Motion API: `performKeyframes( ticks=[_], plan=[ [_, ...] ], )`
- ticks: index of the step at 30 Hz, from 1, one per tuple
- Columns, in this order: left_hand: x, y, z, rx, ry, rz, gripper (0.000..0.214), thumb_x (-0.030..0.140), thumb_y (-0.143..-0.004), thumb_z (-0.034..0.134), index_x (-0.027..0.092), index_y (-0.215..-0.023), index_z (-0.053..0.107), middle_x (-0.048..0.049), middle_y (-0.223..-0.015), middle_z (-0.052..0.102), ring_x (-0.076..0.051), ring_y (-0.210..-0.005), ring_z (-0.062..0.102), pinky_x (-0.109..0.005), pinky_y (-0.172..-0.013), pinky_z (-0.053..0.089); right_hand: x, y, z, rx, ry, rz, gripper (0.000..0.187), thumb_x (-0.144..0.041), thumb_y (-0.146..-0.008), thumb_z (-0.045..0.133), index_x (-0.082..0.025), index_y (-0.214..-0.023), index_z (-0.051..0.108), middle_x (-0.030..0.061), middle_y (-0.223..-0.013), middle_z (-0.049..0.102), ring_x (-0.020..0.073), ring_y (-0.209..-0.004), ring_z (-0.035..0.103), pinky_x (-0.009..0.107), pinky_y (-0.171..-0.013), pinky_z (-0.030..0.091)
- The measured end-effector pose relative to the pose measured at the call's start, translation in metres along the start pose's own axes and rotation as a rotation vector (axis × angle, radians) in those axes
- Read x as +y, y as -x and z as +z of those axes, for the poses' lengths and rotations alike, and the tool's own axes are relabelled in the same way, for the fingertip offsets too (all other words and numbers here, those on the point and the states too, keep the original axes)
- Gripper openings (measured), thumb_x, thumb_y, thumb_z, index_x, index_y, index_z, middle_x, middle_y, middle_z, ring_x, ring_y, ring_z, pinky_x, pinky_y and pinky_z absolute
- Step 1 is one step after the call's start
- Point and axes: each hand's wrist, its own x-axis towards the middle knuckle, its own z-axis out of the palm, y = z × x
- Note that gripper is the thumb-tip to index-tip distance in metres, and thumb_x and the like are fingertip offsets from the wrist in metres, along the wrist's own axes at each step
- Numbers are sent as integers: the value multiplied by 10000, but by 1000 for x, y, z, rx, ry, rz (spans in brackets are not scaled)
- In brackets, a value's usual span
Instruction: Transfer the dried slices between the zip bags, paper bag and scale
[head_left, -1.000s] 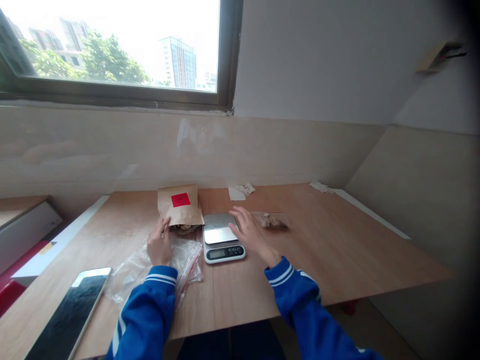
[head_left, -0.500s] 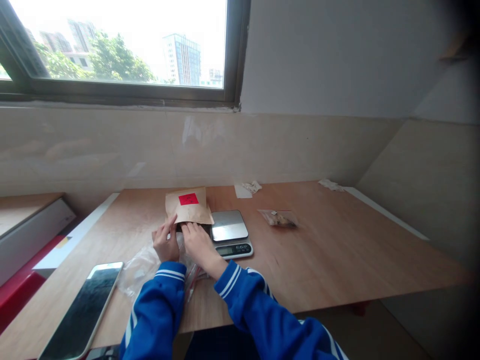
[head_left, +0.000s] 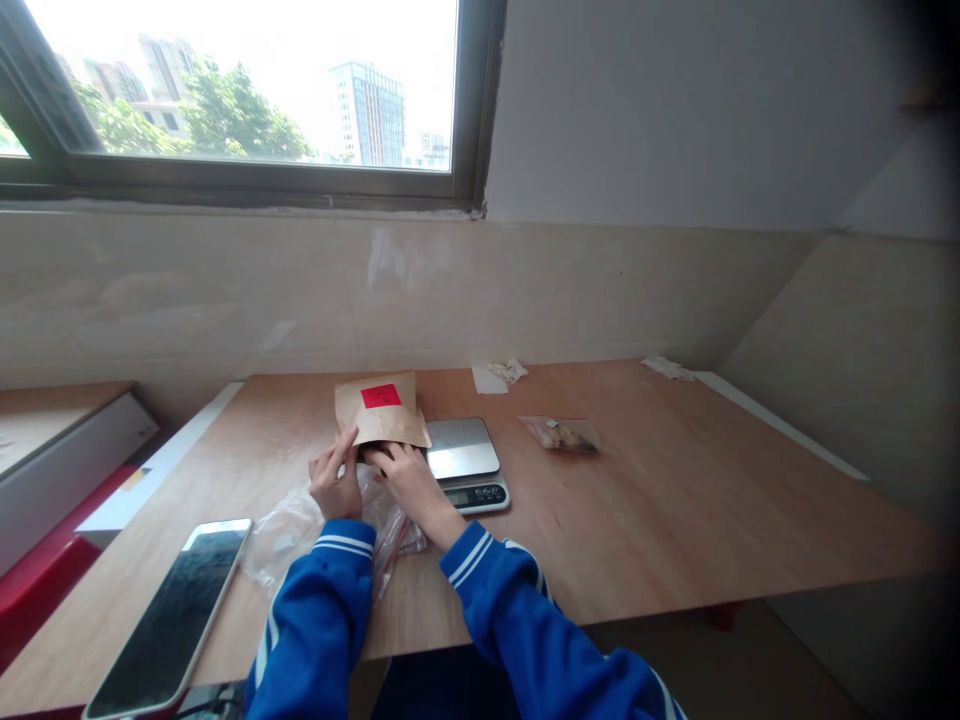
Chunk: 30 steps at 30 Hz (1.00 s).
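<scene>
A brown kraft paper bag (head_left: 390, 422) with a red label lies on the table, its open mouth toward me. My left hand (head_left: 335, 485) grips the left side of that mouth, thumb and fingers on the paper. At the opening, my right hand (head_left: 409, 485) has its fingers bent and the tips inside, over dark contents. What those fingertips hold is hidden. Just right of the bag stands a kitchen scale (head_left: 466, 460) with a bare steel plate. Clear plastic bags (head_left: 281, 535) with red zip lines lie crumpled under and around my wrists.
A zip bag (head_left: 559, 436) with brownish pieces lies right of the scale. A phone (head_left: 169, 620) rests at the front left. White paper scraps (head_left: 491, 378) sit near the wall. The table's front edge (head_left: 637, 615) runs close to my sleeves.
My right hand has shifted slightly at the bag's mouth, with its fingers still reaching in. My left hand keeps its hold. The whole view has moved a little.
</scene>
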Motion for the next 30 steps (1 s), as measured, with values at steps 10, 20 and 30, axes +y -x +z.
performKeyframes(
  ticks=[10, 20, 30],
  plan=[
    [2, -2, -2, 29, 10, -46, 253, 291, -864, 543, 236, -1059, 695, -74, -1025, 710, -194, -910, 629, -349, -875, 426, 17, 47, -20, 188, -449, -123, 599, 7, -838, 413, -327, -1334, 446, 30, -1177, 552, 148, -1134, 506, 314, -990, 441],
    [4, -5, -4, 44, 40, -89, 257, 280, -845, 572, 254, -1071, 690, -62, -1050, 700, -205, -980, 610, -363, -916, 432, 82, 42, -27, 251, -194, 124, 584, -60, -835, 476, -305, -1362, 418, 47, -1108, 581, 196, -1048, 537, 346, -916, 474],
    [2, -5, -6, 18, 21, -102, 258, 286, -840, 566, 263, -1064, 691, -54, -1049, 698, -202, -958, 612, -341, -854, 452, 95, 44, -29, 145, 40, 135, 468, -117, -871, 460, -247, -1320, 487, 90, -1242, 559, 220, -1208, 437, 416, -1036, 314]
  ],
)
